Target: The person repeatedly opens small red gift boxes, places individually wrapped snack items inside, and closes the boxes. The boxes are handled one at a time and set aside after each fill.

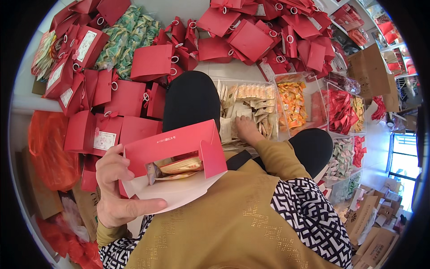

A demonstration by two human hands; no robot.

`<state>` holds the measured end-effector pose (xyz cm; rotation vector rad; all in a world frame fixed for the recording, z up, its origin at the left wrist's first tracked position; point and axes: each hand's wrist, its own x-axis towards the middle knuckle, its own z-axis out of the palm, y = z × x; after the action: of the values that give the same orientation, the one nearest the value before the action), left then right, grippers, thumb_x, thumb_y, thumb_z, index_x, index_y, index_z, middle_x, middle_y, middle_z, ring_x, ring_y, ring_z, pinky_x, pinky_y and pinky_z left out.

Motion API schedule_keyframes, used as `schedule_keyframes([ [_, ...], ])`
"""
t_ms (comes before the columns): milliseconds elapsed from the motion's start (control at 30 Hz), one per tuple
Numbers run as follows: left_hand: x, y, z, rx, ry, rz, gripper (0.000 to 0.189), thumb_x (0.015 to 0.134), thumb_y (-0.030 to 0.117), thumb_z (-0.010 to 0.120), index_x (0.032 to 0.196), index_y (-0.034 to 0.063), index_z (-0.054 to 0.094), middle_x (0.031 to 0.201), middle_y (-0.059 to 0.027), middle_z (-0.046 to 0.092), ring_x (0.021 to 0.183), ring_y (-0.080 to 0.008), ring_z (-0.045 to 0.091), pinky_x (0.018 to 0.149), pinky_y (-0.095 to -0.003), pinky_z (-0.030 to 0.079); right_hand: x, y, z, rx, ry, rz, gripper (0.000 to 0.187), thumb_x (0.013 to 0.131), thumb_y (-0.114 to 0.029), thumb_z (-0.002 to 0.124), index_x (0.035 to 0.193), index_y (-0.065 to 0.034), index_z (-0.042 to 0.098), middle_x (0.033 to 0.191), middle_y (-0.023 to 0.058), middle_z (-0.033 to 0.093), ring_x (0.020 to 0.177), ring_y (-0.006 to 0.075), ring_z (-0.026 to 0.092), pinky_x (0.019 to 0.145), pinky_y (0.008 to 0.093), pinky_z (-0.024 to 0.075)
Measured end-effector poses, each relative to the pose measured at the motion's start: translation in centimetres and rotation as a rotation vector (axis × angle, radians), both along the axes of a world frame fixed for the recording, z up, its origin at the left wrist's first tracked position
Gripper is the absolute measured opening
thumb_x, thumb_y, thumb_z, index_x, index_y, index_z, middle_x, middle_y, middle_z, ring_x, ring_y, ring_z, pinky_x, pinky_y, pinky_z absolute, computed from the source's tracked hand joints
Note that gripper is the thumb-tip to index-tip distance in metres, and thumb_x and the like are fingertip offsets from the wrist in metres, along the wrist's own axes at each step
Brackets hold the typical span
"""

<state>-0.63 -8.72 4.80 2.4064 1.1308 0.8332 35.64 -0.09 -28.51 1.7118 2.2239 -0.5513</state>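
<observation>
My left hand (116,188) grips a red paperboard gift box (171,138) by its left end, thumb on the white inner flap. The box is tilted with its open side facing me and bears small printed writing. Inside it lie several flat cream-and-orange sachets (181,165) and a pale wrapped item (152,174). My right hand (247,128) reaches into a clear plastic bin (276,116) between my knees. Its fingers are down among beige sachets (231,116), and the fingertips are partly hidden, so a hold on one does not show.
Red gift boxes with white ring handles (252,40) crowd the floor ahead and left. Green packets (129,40) lie heaped there. Rightward stand bins of orange packets (292,104), red packets (339,111) and pale packets (341,161). An orange plastic bag (53,151) and cardboard boxes (379,245) flank me.
</observation>
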Motion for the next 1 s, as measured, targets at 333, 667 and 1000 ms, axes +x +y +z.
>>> schedule_keyframes([
  [333,0.6,0.3,0.1,0.042,-0.005,-0.103,0.056,0.048,0.019,0.094,0.095,0.0453,0.076,0.112,-0.0018,0.041,0.118,-0.0291,0.044,0.111,-0.0589,0.036,1.8,3.9,4.9,-0.225,0.029,-0.016,0.043,0.082,-0.010,0.066,0.124,-0.0075,0.058,0.110,0.0219,0.069,0.105,0.0395,0.066,0.092,0.0481,0.0525],
  [667,0.9,0.1,0.2,0.047,-0.023,-0.077,0.060,0.048,0.017,0.094,0.097,0.0471,0.077,0.109,-0.0004,0.040,0.112,-0.0278,0.046,0.112,-0.0593,0.034,-6.7,2.3,37.6,0.182,1.430,0.247,0.035,0.081,-0.012,0.080,0.111,-0.0010,0.065,0.107,0.0118,0.073,0.086,0.0164,0.072,0.070,0.0284,0.0562],
  [1000,0.9,-0.7,-1.3,0.126,-0.119,-0.009,0.052,0.048,0.026,0.097,0.093,0.0452,0.078,0.106,0.0004,0.039,0.107,-0.0251,0.046,0.110,-0.0591,0.034,-10.5,0.7,38.6,-0.108,0.631,0.897,0.019,0.084,-0.013,0.069,0.101,-0.0059,0.063,0.077,0.0095,0.064,0.071,0.0287,0.068,0.062,0.0389,0.0534],
])
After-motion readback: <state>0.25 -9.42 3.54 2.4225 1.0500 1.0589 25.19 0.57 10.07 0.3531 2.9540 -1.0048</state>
